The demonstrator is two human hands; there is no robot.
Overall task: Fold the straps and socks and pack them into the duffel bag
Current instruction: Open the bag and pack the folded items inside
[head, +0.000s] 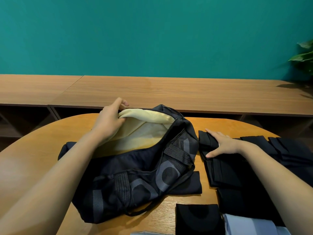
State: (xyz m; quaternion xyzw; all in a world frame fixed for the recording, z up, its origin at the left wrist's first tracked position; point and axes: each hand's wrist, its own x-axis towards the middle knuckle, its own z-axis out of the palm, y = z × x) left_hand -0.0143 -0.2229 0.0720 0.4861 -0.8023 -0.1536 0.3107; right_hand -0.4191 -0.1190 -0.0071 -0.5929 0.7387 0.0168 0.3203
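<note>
Beside the bag (135,167) your right grip (225,146) lies released on folded black cloth (225,173); if your left grip (110,119), grasping the cream lip (149,116), slackens, the mouth may shut.

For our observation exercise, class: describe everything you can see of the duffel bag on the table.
The duffel bag is soft black fabric with grey mesh patches and black webbing handles. It lies slumped on the wooden table, unzipped, its pale yellow lining showing. The left hand grips the far edge of the opening, holding it up.
</note>
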